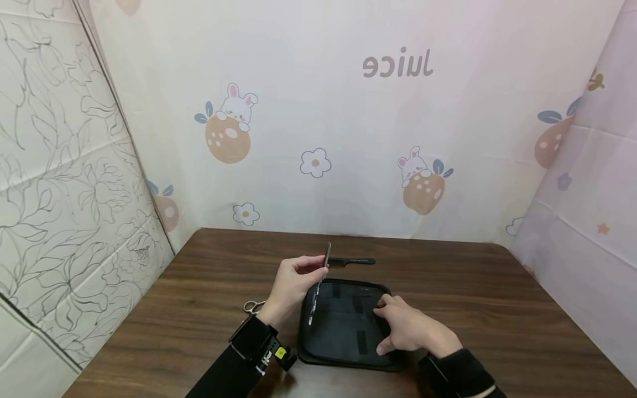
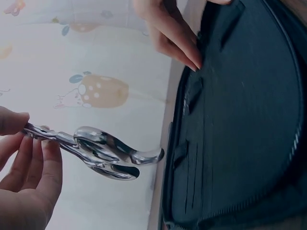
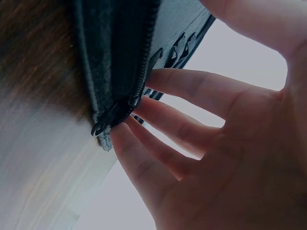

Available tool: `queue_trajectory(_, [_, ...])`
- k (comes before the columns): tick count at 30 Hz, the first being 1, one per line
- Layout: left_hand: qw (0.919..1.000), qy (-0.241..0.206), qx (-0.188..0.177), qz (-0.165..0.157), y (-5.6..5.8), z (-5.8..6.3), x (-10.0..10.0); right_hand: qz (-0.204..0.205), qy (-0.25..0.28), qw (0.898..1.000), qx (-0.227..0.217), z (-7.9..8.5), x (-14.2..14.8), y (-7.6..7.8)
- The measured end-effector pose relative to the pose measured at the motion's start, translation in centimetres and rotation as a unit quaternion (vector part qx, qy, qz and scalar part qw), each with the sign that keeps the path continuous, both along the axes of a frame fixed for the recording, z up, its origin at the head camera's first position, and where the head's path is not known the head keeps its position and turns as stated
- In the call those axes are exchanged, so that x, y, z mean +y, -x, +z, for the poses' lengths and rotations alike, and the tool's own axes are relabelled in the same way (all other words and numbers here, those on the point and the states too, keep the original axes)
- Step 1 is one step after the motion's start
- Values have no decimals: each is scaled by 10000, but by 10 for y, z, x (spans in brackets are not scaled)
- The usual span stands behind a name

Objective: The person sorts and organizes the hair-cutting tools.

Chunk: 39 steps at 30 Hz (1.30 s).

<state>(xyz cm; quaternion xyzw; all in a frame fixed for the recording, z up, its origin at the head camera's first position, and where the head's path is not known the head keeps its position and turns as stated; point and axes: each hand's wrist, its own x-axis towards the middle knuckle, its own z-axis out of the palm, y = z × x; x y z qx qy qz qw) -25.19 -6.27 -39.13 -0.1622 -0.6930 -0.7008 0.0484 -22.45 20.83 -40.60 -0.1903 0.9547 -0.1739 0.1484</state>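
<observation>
My left hand (image 1: 293, 284) pinches a pair of shiny metal scissors (image 2: 108, 153) by the blade end, between thumb and fingers. In the left wrist view their finger rings point towards a black zip case (image 2: 244, 124); the head view shows them nearly edge-on over the case's left part. The case lies open on the table, with elastic loops (image 1: 361, 341) inside. At its right side, my right hand (image 1: 410, 326) touches the edge, thumb spread from the fingers. In the right wrist view, extended fingertips meet the rim beside the zipper (image 3: 144, 57).
Behind the case lies a slim black tool (image 1: 355, 261) with a long handle. Metal finger rings of another pair of scissors (image 1: 252, 307) show beside the left wrist, partly hidden by it. A printed curtain (image 1: 328, 193) hangs behind the wooden table (image 1: 478, 298).
</observation>
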Motion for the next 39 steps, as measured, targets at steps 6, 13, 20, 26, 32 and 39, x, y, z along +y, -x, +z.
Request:
queue_trajectory(6, [9972, 667, 349, -36, 2, -2, -3, 9, 100, 9999, -7, -2, 0, -1])
queue_trajectory(13, [9907, 1138, 725, -151, 6, -3, -1, 19, 88, 9999, 54, 1, 2, 1])
queue_trajectory(20, [9817, 1649, 938, -152, 5, -5, -5, 73, 82, 9999, 35, 0, 1, 0])
queue_trajectory(26, [9724, 1952, 1261, -228, 8, -6, -7, 18, 76, 10000, -18, 0, 1, -1])
queue_trajectory(32, [9659, 2211, 1324, -236, 9, 0, -12, 52, 11, 10000, 0, 0, 1, 0])
queue_trajectory(39, [9463, 2852, 1500, -246, 12, 7, -15, 33, -61, 10000, -6, 0, 0, 0])
